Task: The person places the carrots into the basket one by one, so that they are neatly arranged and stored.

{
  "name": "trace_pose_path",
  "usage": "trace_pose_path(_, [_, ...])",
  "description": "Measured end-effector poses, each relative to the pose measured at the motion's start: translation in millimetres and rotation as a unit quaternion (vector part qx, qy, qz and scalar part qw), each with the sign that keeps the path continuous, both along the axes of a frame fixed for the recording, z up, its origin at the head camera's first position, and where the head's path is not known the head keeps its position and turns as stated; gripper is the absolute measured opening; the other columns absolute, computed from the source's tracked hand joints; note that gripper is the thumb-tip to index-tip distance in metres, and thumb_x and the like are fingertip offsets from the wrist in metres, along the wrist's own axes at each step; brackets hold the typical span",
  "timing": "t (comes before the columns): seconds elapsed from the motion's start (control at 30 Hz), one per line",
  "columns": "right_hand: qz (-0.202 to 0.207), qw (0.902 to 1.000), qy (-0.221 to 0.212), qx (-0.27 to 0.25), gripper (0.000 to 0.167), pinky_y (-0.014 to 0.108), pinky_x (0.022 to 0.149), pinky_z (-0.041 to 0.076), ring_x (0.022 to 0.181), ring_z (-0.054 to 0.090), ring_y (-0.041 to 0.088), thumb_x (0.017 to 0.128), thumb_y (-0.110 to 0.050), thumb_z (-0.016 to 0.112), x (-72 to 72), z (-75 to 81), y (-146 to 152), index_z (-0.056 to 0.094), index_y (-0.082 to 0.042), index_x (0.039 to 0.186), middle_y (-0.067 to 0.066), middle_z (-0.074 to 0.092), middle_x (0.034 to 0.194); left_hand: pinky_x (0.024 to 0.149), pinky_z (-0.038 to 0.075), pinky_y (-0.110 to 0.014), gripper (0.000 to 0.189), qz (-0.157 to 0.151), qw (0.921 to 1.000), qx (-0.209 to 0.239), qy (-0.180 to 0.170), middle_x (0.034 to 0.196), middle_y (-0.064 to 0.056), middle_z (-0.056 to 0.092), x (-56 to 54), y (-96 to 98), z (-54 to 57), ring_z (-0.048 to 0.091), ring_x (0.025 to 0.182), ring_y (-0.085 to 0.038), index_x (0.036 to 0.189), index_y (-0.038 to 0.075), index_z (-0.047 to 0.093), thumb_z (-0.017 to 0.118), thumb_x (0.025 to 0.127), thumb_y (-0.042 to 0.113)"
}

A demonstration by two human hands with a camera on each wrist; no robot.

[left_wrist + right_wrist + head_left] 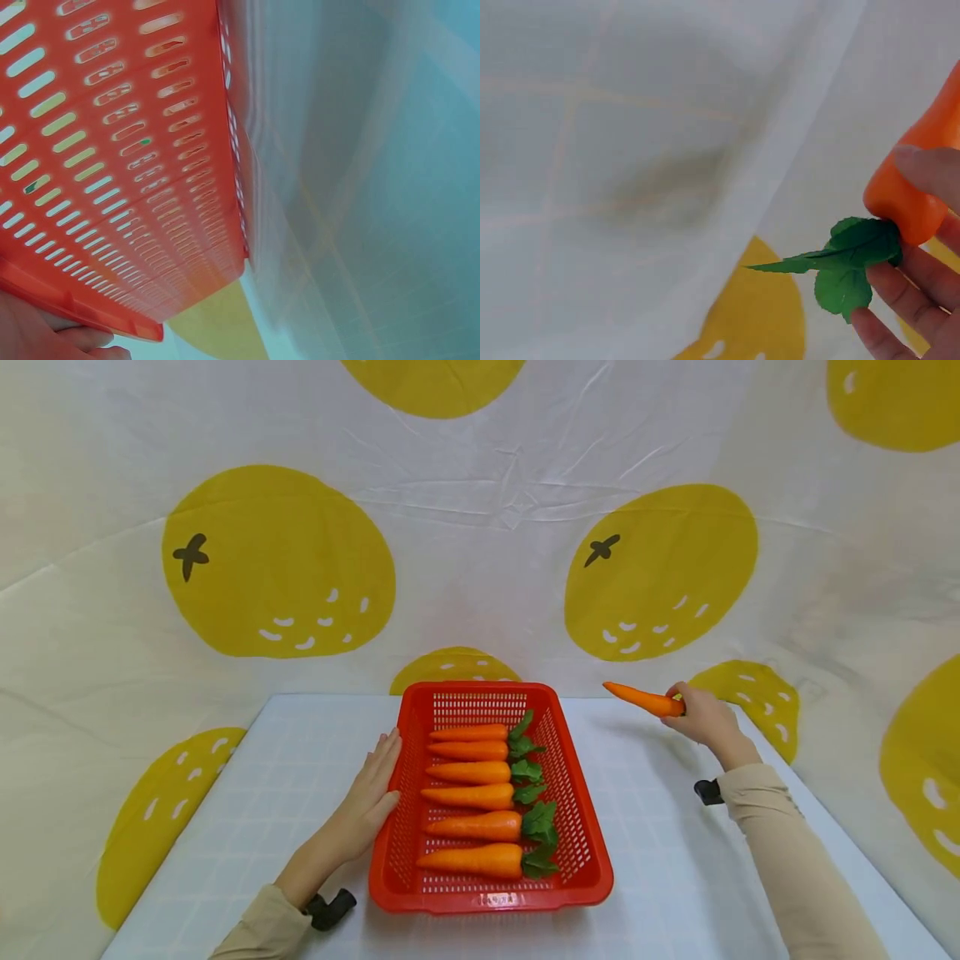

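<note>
My right hand (703,717) grips an orange carrot (637,697) by its thick leafy end, up over the table's right side, with its tip pointing left. In the right wrist view, thumb and fingers pinch the carrot (911,195) just above its green leaves (847,262). A red plastic basket (491,902) holds several carrots (468,823) in a column, tips to the left and leaves to the right. Against the basket's left rim rests my left hand (369,802), fingers extended. The left wrist view has its fingers (71,337) beside the rim of the slotted basket wall (112,195).
The basket stands mid-table on a pale checked cloth (300,760). Behind and around the table hangs a white curtain (480,543) printed with large yellow fruit. Dark wrist cameras (330,910) sit on both forearms.
</note>
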State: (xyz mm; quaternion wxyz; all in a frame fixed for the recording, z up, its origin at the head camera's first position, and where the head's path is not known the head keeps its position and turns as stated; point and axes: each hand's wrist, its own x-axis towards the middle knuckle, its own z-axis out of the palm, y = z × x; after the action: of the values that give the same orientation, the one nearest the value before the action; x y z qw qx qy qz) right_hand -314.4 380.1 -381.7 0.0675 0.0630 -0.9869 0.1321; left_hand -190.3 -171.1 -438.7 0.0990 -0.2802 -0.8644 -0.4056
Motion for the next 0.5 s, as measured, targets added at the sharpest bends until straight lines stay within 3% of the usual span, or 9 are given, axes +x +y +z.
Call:
trace_pose_path(0.2, [0.036, 0.9974, 0.056, 0.027, 0.039, 0.045, 0.065, 0.048, 0.074, 0.055, 0.030, 0.083, -0.018, 0.075, 9.0, 34.7, -25.5, 0.059, 0.002, 0.113, 0.018, 0.064, 0.092, 0.115, 0.002, -0.065, 0.070, -0.002, 1.0000, -0.002, 0.001, 0.165, -0.017, 0.006, -0.1, -1.4, -1.1, -0.001, 0.150, -0.038, 0.157, -0.003, 0.011, 0.041, 0.095, 0.005])
trace_pose_path(0.5, [0.098, 0.9861, 0.121, 0.058, 0.039, 0.039, 0.062, 0.045, 0.074, 0.055, 0.027, 0.081, -0.024, 0.078, 44.0, 86.5, -83.2, 0.064, -0.003, 0.110, 0.012, 0.067, 0.091, 0.115, 0.001, -0.064, 0.070, -0.003, 1.0000, -0.002, -0.002, 0.165, -0.019, 0.006, -0.9, -2.0, 0.2, -0.001, 0.150, -0.041, 0.156, -0.005, 0.011, 0.042, 0.095, 0.005])
